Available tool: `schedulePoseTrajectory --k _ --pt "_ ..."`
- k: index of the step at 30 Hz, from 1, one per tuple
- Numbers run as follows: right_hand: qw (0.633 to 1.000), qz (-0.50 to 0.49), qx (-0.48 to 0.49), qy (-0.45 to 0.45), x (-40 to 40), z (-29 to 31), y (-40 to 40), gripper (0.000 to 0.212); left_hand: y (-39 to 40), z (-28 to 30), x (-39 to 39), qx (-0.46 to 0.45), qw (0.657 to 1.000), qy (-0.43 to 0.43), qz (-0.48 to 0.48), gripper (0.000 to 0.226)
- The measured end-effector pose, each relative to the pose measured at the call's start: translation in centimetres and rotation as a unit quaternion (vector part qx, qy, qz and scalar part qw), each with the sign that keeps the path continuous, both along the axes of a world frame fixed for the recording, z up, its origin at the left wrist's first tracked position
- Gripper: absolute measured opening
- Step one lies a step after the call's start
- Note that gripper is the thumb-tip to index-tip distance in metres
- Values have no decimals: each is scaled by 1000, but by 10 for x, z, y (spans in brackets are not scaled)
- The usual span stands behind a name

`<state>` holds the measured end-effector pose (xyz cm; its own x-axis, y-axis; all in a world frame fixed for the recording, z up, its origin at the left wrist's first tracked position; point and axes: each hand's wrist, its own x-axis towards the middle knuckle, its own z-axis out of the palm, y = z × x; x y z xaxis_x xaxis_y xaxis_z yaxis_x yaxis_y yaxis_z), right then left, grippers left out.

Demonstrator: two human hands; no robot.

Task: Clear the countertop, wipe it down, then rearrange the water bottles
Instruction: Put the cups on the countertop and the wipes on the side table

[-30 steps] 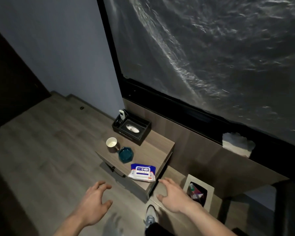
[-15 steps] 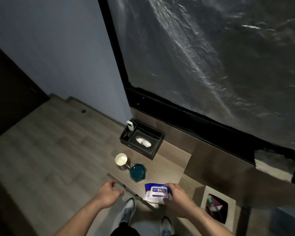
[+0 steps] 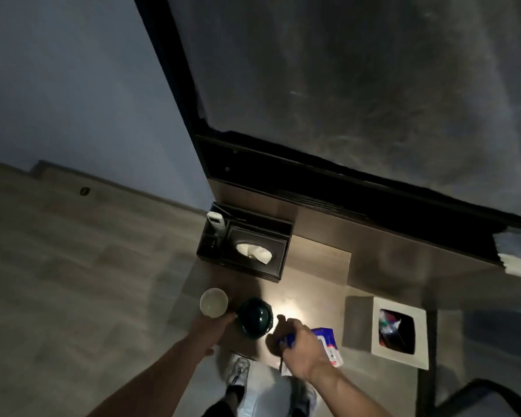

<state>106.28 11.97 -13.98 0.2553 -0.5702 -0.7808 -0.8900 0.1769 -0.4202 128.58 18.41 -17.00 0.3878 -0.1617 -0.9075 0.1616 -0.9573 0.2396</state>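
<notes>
Your right hand (image 3: pixel 301 346) gripped the soft, light wipes pack (image 3: pixel 328 346) at the counter's (image 3: pixel 316 266) five o'clock edge, best held across its middle, while your left hand (image 3: pixel 214 326), its grip indeterminate, touched the fragile cup (image 3: pixel 213 302).

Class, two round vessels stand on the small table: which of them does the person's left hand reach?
The pale cup at the table's left edge: the left hand meets its near side. The dark green dish sits to its right, between the two hands.
</notes>
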Motion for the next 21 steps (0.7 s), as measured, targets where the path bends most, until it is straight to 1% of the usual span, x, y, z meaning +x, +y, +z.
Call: schedulePoseTrajectory --k 2,4,6,9,11,14,16,18,20,21 --pt "1000 -23 10 11 16 -18 -2 46 -3 -22 3 12 999 27 18 58" --pt "999 -47 19 20 27 -35 -2 42 -4 -39 2 21 998 50 30 55" --pt "997 -58 24 34 36 -52 -2 48 -2 -57 0 21 996 63 55 54" --pt "995 -86 26 49 48 -78 -5 67 -5 -77 2 26 995 49 79 61" --pt "993 -99 25 51 54 -95 -6 70 -4 -90 6 22 996 26 81 69" --pt "991 -114 30 60 64 -109 -6 69 4 -111 15 17 998 -9 56 83" --pt "990 -118 28 70 69 -120 -5 68 10 -128 21 3 999 -15 51 75" --pt "989 -120 22 79 74 -128 -5 66 12 -141 27 -18 999 -14 28 56" --pt "987 -141 17 78 76 -135 -6 58 12 -134 27 -46 998 -33 -10 38" --pt "984 -156 19 78 77 -137 -7 54 14 -130 28 -63 996 -44 -40 36"
